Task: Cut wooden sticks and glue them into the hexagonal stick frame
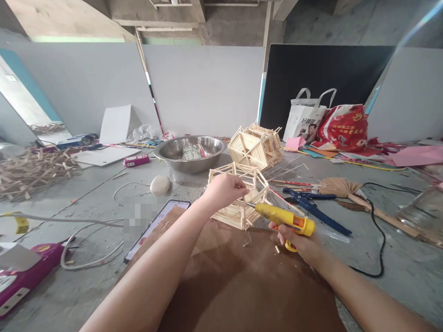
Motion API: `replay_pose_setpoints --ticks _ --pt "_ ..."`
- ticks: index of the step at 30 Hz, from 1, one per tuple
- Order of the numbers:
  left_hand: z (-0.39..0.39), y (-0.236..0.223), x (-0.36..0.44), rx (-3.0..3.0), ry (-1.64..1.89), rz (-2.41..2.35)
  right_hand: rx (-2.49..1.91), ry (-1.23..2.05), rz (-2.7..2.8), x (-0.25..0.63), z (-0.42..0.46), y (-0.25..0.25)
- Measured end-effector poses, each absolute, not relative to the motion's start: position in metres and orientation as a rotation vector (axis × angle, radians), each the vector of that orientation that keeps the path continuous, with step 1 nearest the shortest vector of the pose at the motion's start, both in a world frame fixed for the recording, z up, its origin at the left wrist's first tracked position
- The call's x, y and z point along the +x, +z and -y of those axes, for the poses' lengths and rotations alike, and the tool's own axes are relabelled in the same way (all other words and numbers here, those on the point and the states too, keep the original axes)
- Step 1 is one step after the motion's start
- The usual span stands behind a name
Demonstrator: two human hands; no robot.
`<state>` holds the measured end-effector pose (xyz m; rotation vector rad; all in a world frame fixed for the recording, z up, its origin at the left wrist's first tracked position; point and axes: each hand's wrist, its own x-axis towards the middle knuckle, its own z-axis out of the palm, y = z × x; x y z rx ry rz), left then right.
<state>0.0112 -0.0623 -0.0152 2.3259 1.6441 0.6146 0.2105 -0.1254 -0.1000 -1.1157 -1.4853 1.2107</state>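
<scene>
A small house frame made of wooden sticks [242, 203] stands on the floor at the far edge of a brown cardboard sheet [242, 276]. My left hand [224, 189] rests on its top, fingers pinched on a thin stick of the frame. My right hand [297, 240] grips a yellow glue gun [284, 217], whose nozzle points left and touches the frame's lower right side. The gun's black cord [377, 230] trails off to the right.
A second stick house [254, 146] and a steel bowl [190, 153] sit behind. Blue pliers [313, 207], a fan-shaped brush [341, 188] and bags [342, 127] lie right. A phone [155, 226], a pink tool [24, 272] and loose sticks [31, 170] lie left.
</scene>
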Motion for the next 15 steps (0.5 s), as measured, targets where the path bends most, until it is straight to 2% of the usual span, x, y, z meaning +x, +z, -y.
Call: replay_pose_setpoints --ticks 15 --pt "0.0637 -0.0139 0.012 2.301 0.618 -1.64 -0.957 1.082 1.922 0.2138 0.125 -0.0989"
